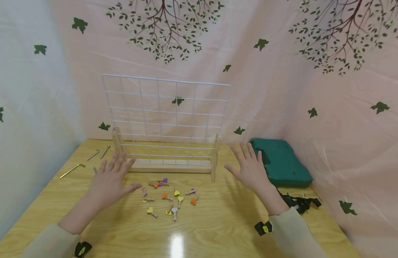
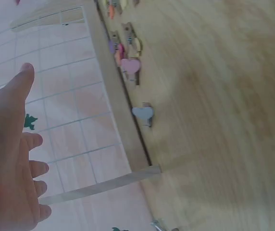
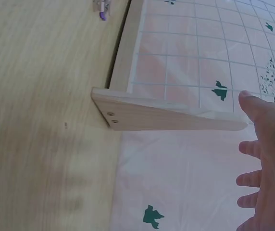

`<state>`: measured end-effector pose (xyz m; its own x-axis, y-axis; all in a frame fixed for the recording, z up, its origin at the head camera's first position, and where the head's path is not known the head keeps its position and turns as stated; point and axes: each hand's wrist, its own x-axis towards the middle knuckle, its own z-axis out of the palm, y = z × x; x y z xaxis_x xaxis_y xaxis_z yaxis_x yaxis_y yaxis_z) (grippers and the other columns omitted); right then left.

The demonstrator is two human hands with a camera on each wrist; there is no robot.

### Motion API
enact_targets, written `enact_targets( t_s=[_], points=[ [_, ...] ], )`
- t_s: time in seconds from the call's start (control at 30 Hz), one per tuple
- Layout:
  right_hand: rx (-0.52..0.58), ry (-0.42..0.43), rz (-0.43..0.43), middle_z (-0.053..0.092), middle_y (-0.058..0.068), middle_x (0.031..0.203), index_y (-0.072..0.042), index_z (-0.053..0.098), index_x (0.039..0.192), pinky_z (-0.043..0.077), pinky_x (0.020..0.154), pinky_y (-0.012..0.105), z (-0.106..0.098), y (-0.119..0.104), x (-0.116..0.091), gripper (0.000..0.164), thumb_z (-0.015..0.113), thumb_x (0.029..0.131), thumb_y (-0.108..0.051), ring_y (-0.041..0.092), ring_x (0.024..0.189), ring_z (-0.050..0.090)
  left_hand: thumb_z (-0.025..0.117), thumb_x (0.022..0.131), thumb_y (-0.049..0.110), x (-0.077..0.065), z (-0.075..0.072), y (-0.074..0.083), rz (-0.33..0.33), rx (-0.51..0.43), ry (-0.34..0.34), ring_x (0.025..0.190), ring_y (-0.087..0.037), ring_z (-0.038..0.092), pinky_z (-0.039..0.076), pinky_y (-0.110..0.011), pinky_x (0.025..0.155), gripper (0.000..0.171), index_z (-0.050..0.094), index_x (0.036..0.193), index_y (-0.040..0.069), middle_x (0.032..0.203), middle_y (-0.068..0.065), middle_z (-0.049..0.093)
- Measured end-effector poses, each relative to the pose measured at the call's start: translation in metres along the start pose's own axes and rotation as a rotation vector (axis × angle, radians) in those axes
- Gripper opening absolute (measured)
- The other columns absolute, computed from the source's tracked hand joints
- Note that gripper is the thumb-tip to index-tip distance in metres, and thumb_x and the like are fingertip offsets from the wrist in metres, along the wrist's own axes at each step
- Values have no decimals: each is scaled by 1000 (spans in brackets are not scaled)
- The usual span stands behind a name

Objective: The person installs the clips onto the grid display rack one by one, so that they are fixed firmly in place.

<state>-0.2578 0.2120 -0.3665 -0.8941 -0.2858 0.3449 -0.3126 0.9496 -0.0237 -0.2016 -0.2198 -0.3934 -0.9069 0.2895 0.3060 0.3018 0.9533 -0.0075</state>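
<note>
Both hands hover above the table with fingers spread, holding nothing. My left hand [image 1: 109, 181] is in front of the left end of a white wire grid [image 1: 167, 114], which stands upright in a wooden base [image 1: 173, 167]. To the right of the base is my right hand [image 1: 251, 172], near a green case. Between the hands, several small wooden clothespins with coloured hearts lie scattered, among them a lilac-heart clothespin [image 1: 174, 212] and an orange-heart clothespin [image 1: 193, 201]. A blue-heart clothespin [image 2: 144, 113] lies close to the base in the left wrist view.
The green zippered case [image 1: 282, 163] lies at the back right, with a tangle of black straps [image 1: 300, 203] before it. Several metal rods, one a brass-coloured hook [image 1: 72, 171], lie at the left. Printed cloth [image 1: 199, 43] hangs behind the table.
</note>
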Motion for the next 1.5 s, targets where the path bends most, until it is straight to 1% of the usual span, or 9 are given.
enact_targets(
  t_s=[0.23,0.47,0.63,0.77,0.87,1.07,1.17,1.27,1.5],
  points=[
    [134,45,-37,10,10,149,-26,18,142,11,100,62,-2,-5,27,73,45,83,-59,32,136,6,47,78,65,-4,16,-5,71,-47,-80,134,-37,11,10,-58,102,90,20,142,9,148,-15,9],
    [403,-31,-17,7,6,150,-27,7,143,22,100,58,5,-12,52,77,47,84,-56,31,135,12,62,74,53,-8,38,-12,164,-81,-96,123,-41,34,30,-55,96,86,34,134,-2,136,-23,36],
    [606,-52,-13,14,5,149,-24,5,144,27,102,49,14,-18,68,77,47,86,-52,28,133,21,69,72,37,-11,52,-24,164,-185,-106,109,-43,48,40,-52,87,74,41,130,-1,129,-24,44],
    [788,-15,-27,21,4,146,-24,13,143,35,97,44,24,-21,78,70,53,87,-40,28,129,31,72,71,25,-9,59,-30,243,-217,-52,99,-36,56,46,-47,81,60,52,121,2,120,-20,53],
    [875,40,-27,32,5,142,-22,25,140,38,94,44,24,-24,80,60,52,88,-34,29,124,38,72,70,19,-6,62,-31,302,-216,-59,95,-31,59,48,-43,78,44,60,111,4,112,-16,60],
    [960,141,-18,48,7,129,-18,46,127,43,90,41,25,-26,81,36,50,91,-24,27,118,45,72,70,6,2,64,-29,323,-219,-88,86,-25,62,50,-36,72,21,69,91,8,96,-9,65],
    [954,152,-12,50,4,127,-20,49,124,48,82,37,33,-23,85,35,50,90,-28,25,115,49,73,68,5,3,65,-30,317,-241,-69,78,-19,62,51,-30,67,16,69,83,9,86,-3,65],
    [971,188,-34,52,12,124,-11,50,123,46,86,39,27,-29,83,33,50,91,-19,28,113,50,73,67,6,4,64,-30,316,-248,-51,71,-12,60,49,-25,62,13,68,78,12,78,3,63],
    [945,275,-60,53,24,118,1,50,119,39,94,43,10,-44,73,30,49,90,-5,34,109,51,70,71,7,13,51,-30,293,-329,-5,65,-10,59,47,-22,57,11,64,80,6,73,3,61]
  ],
)
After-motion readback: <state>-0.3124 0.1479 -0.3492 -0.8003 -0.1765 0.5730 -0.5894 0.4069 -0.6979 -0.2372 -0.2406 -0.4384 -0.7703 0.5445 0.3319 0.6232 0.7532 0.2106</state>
